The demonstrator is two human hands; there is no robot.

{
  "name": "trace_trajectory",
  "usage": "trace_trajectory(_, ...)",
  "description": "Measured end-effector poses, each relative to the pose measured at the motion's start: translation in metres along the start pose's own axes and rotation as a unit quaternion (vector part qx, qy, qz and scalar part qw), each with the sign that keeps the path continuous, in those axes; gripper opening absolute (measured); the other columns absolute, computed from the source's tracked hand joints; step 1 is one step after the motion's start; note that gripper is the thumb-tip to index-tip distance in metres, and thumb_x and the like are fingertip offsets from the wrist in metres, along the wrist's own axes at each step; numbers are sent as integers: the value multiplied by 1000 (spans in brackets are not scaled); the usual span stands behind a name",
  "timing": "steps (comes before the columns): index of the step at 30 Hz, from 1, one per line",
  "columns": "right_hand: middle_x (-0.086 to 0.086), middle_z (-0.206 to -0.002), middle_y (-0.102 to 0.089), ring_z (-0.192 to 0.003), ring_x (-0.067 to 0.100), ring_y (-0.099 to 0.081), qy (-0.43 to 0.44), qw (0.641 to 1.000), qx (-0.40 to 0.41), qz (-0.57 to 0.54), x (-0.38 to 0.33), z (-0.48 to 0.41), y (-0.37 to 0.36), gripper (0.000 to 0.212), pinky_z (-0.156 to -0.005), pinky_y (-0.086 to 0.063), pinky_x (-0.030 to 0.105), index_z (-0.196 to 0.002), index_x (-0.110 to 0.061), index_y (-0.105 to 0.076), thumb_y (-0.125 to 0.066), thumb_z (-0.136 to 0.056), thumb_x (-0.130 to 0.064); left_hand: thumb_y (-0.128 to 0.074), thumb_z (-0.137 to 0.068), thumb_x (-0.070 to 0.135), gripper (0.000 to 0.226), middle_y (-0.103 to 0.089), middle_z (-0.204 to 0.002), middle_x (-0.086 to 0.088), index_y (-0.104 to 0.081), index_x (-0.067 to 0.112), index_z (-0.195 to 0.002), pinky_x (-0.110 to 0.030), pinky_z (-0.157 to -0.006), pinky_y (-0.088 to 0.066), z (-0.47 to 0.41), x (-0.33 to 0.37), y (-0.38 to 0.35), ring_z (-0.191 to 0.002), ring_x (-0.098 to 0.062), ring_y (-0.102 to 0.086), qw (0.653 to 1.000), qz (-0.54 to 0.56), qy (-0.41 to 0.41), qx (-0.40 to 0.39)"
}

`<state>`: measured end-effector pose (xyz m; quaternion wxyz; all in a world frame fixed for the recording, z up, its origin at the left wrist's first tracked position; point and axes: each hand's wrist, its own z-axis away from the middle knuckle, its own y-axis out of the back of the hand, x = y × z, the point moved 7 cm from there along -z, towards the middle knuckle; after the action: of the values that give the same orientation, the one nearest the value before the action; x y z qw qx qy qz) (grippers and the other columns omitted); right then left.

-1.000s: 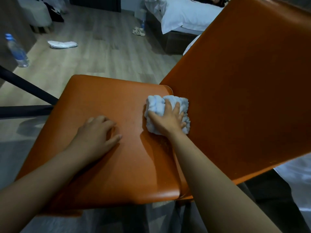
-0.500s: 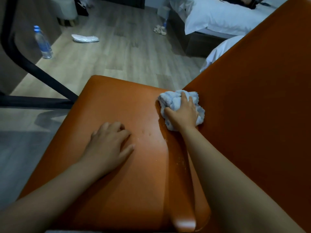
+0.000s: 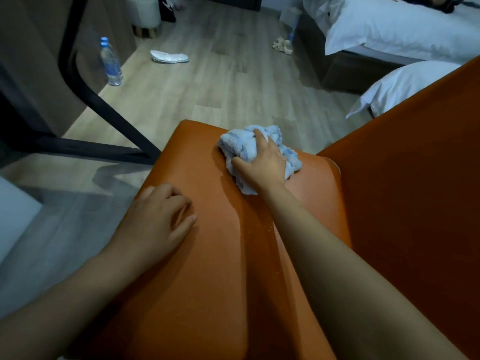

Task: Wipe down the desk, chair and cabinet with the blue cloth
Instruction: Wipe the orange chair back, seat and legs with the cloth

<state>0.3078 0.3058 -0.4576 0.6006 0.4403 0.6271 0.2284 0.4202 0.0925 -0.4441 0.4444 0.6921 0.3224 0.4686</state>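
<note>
An orange chair fills the lower part of the head view, with its seat (image 3: 207,268) below me and its backrest (image 3: 415,190) rising on the right. A bunched light blue cloth (image 3: 239,146) lies on the far part of the seat. My right hand (image 3: 262,163) grips the cloth and presses it onto the seat, thumb and fingers curled into the fabric. My left hand (image 3: 158,219) rests on the seat's left side with loosely bent fingers, holding nothing. Small pale specks dot the seat beside my right forearm.
A black desk leg frame (image 3: 85,94) stands at the left over the wooden floor. A water bottle (image 3: 110,62) and a white slipper (image 3: 168,57) are on the floor beyond. A bed with white bedding (image 3: 389,29) lies at the upper right.
My right hand has slid the cloth away from the backrest corner toward the seat's far edge and to the left. My left hand has stayed on the seat. The view has shifted left.
</note>
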Motion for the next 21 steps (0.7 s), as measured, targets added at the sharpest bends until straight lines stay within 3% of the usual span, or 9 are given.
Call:
trace_trajectory(9, 3, -136, -53, -124, 26, -48, 97, 991, -73, -63, -89, -12, -57, 84, -104, -37, 45, -141, -23, -42, -56, -62, -49, -58, -87, 42, 35, -53, -109, 8, -67, 22, -113, -22, -85, -34, 4, -38, 15, -104, -11, -46, 999, 3, 41, 5)
trace_trajectory(15, -4, -91, -70, -87, 14, -61, 167, 971, -123, -118, -132, 1, -59, 48, -85, -46, 38, -108, -28, -63, -59, -60, -29, -59, -88, 42, 34, -49, -108, 13, -65, 23, -116, -20, -80, -33, 12, -40, 18, -103, -7, -45, 999, 24, 45, 10)
trace_trajectory(21, -11, -85, -66, -82, 12, -64, 179, 968, -57, -169, -113, 23, -5, 32, -74, -53, 44, -99, -33, -61, -56, -67, -29, -56, -90, 44, 35, -53, -108, 10, -67, 21, -114, -16, -78, -32, 19, -22, 24, -102, -7, -46, 999, 22, 24, 20)
